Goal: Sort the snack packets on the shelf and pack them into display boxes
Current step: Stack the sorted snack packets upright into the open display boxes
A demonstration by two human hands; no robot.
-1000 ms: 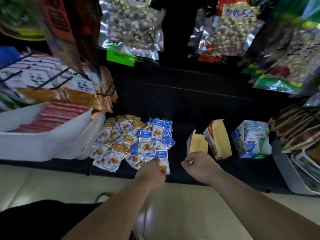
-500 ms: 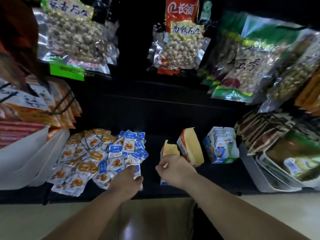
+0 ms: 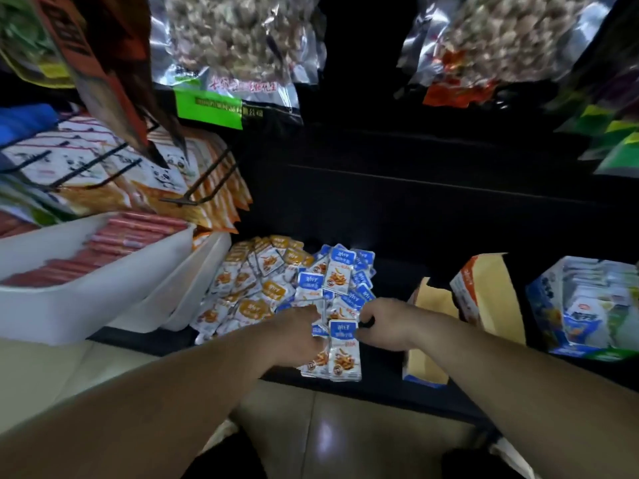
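Loose snack packets [image 3: 276,292] are heaped on the dark shelf [image 3: 397,271]. The orange-label packets [image 3: 249,299] are on the left and the blue-label packets [image 3: 340,271] on the right, all overlapping any old way. A small front stack of blue packets [image 3: 342,354] sits upright-ish at the shelf edge. Right of the heap there's an open tan-flapped box [image 3: 432,300], then a leaning orange-and-white box [image 3: 466,292], then a blue display box [image 3: 543,305] stuffed with packets.

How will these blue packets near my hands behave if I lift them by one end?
Probably floppy: the blue packets look like thin, crinkled foil pouches, so they may bend. Likely light, being small and flat. Their glossy faces could slide apart, since several lie loosely overlapped.
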